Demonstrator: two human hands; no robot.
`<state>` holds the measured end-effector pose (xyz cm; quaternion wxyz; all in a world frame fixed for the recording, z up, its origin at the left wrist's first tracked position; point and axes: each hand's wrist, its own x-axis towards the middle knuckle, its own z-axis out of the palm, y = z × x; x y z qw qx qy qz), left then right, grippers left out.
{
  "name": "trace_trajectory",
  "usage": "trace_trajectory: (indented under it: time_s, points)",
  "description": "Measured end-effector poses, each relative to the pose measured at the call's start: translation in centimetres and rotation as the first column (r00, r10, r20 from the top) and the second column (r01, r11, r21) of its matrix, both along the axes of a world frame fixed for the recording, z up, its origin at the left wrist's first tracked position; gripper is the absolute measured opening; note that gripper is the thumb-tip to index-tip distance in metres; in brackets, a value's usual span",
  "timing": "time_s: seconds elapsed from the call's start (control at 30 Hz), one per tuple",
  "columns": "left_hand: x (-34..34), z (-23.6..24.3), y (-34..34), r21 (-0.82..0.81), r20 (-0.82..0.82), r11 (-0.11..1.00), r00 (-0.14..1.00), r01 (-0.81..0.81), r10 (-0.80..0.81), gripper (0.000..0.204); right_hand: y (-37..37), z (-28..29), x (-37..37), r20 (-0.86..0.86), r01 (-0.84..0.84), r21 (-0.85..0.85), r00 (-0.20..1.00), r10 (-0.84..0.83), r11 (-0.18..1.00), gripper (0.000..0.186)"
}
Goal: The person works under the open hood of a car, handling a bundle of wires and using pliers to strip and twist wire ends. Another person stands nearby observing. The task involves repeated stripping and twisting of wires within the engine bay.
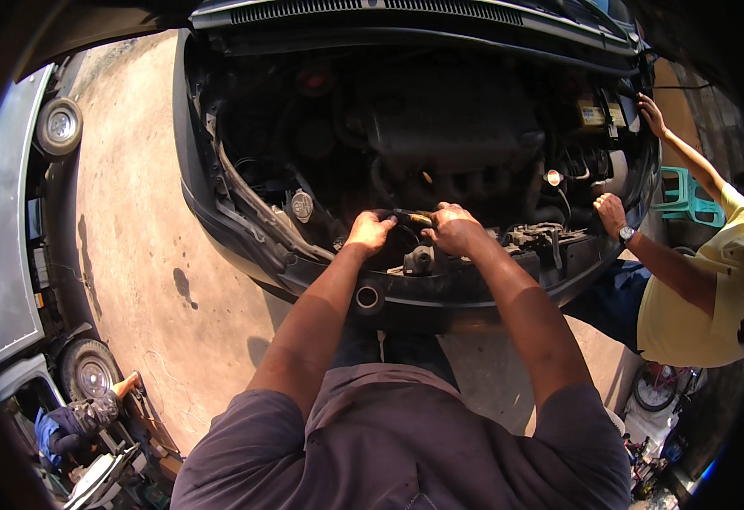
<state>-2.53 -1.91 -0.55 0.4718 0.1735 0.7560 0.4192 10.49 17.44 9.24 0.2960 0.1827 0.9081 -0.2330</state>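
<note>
Over the front of an open car engine bay (453, 110), both my arms reach forward. My left hand (372, 232) is closed, thumb and fingers pinching one end of a dark slim piece (409, 214) with a tan part. At its other end my right hand (457, 228) is closed on it too. Its exact kind is too small and shaded to tell. Just below my hands sits a round metal fitting (420, 259). A pale round cap (302, 205) lies to the left of my left hand.
A co-worker in a yellow shirt (704, 293) leans on the car's right side, one hand (612, 212) on its edge. Near that hand are an orange cap (553, 178) and a battery (602, 115). A green stool (689, 197) stands beyond. At left is a parked truck (15, 212).
</note>
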Motion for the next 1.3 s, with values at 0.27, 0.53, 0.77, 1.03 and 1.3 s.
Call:
trace_trajectory:
  time_s: [0.27, 0.53, 0.77, 1.03, 1.3]
  points:
    - [-0.2, -0.4, -0.2, 0.009, 0.058, 1.0, 0.998, -0.012, 0.011, 0.038, -0.1, 0.0, -0.5, -0.057, -0.029, -0.044, 0.998, 0.027, 0.999, 0.042]
    - [0.4, 0.4, 1.1, -0.042, 0.041, 0.999, 0.999, 0.016, -0.014, 0.039, -2.6, 3.5, -1.6, 0.044, 0.059, 0.048, 0.997, -0.061, 0.997, 0.046]
    - [-0.2, 3.5, 1.7, -0.122, -0.12, 0.972, 0.969, 0.201, -0.216, 0.09, 0.9, 2.6, -2.1, 0.304, 0.441, -0.263, 0.882, -0.36, 0.858, 0.058]
    - [0.5, -0.2, 1.9, 0.054, -0.231, 0.992, 0.968, 0.112, -0.097, 0.071, 0.9, 1.4, -1.3, 0.272, 0.49, -0.212, 0.861, -0.431, 0.846, 0.057]
    - [0.5, 0.3, 2.0, 0.053, -0.207, 0.99, 0.971, 0.132, -0.119, 0.074, -0.2, 1.7, -1.1, 0.197, 0.531, -0.192, 0.845, -0.498, 0.825, 0.057]
